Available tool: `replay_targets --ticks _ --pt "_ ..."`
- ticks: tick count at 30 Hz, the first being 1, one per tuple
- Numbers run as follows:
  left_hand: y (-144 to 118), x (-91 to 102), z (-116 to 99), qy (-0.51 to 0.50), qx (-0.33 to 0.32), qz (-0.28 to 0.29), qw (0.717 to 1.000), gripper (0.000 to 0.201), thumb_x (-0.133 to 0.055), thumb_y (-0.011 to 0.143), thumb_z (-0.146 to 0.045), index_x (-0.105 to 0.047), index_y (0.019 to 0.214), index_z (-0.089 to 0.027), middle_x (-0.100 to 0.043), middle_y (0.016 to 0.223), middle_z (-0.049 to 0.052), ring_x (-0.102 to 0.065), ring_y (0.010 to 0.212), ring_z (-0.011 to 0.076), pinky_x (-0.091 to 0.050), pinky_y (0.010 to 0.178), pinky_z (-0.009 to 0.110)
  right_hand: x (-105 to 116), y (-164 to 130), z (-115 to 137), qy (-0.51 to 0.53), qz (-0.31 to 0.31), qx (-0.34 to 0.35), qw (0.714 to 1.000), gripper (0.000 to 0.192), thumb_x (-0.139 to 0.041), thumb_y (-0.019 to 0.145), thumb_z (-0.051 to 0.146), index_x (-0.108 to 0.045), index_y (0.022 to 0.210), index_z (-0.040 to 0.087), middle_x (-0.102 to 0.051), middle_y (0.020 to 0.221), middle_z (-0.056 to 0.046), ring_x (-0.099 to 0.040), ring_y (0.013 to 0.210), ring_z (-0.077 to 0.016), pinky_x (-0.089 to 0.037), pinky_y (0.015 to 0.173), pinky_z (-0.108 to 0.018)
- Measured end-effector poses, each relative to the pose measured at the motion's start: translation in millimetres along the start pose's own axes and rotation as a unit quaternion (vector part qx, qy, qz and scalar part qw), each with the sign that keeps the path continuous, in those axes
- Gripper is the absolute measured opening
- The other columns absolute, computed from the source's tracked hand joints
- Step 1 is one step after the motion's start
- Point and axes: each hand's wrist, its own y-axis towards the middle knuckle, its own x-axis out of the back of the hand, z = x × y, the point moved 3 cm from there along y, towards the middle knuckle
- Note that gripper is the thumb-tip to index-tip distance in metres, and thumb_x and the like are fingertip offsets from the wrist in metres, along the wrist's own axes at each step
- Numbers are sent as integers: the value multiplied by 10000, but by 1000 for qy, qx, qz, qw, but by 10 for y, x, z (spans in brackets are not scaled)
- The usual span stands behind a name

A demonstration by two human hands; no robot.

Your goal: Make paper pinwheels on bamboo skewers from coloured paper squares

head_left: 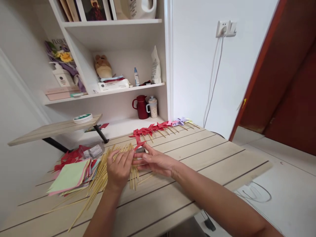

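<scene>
done: row of pinwheels on counter | left: we judge many sticks, paper | our left hand, right hand grips pinch one red pinwheel

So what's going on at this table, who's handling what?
A person's left hand and right hand meet over a pile of bamboo sticks, pinching a red paper pinwheel. A row of finished pinwheels lies along the wooden table, and a stack of coloured paper squares sits to the left.
</scene>
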Motion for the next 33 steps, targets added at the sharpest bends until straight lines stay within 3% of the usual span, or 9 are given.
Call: replay_targets --ticks 8,12,17,19,22,24,27,29,33 --pt "-46 -125 -178 -43 -73 24 996 327 -599 952 -110 -706 1230 -243 -809 1014 61 -739 927 212 -406 1070 451 77 33 0 54 -159 108 980 496 -874 701 296 -601 1110 232 -750 965 -30 -697 813 -177 -557 824 -341" --pt "-83 -146 -309 -64 -85 44 993 356 -596 947 -95 -710 1228 -283 -803 1038 38 -725 957 198 -399 1078 440 189 52 -15 31 -222 148 963 515 -825 614 154 -605 1074 226 -754 964 -23 -676 814 -189 -550 781 -327" --pt "55 -162 -209 -120 136 33 983 281 -638 960 -253 -705 1230 -295 -762 1102 77 -680 1063 245 -345 1108 494 326 57 61 -27 -290 211 933 609 -796 607 162 -591 1176 237 -747 1045 -26 -662 884 -200 -545 839 -342" --pt "116 -192 -80 -168 351 -29 921 298 -571 990 -390 -691 1222 -245 -720 1145 114 -650 1101 263 -402 1058 492 357 47 110 -51 -301 236 923 628 -803 614 191 -593 1205 238 -738 1114 -37 -662 913 -204 -545 845 -343" --pt "50 -331 -7 -319 633 -137 692 416 -485 993 -519 -632 1225 -205 -690 968 60 -661 769 166 -517 780 353 355 25 148 -78 -305 256 914 615 -811 629 232 -611 1210 219 -734 1131 -53 -666 935 -214 -546 846 -344" --pt "-54 -417 -60 -364 725 -175 558 417 -516 956 -540 -645 1126 -183 -629 779 -2 -564 579 109 -452 601 263 325 8 152 -107 -301 262 911 595 -811 647 253 -624 1209 211 -739 1133 -61 -671 963 -227 -547 868 -356" --pt "-228 -454 -154 -376 787 -192 450 418 -565 905 -578 -656 950 -173 -502 626 -55 -434 464 75 -305 455 209 267 -24 146 -164 -284 271 905 575 -806 683 278 -627 1226 217 -738 1161 -60 -677 995 -237 -549 896 -369" --pt "-269 -442 -174 -416 770 -194 443 474 -581 881 -638 -651 893 -169 -485 629 -55 -415 455 66 -263 426 204 236 -47 140 -200 -277 277 898 547 -797 706 289 -629 1223 222 -735 1156 -55 -681 989 -235 -554 887 -365" --pt "-192 -405 -170 -490 675 -168 525 632 -574 828 -785 -680 934 -171 -547 679 -14 -448 474 77 -240 404 214 213 -71 115 -253 -273 269 888 510 -777 739 315 -629 1218 223 -724 1147 -59 -679 1005 -244 -556 874 -367"
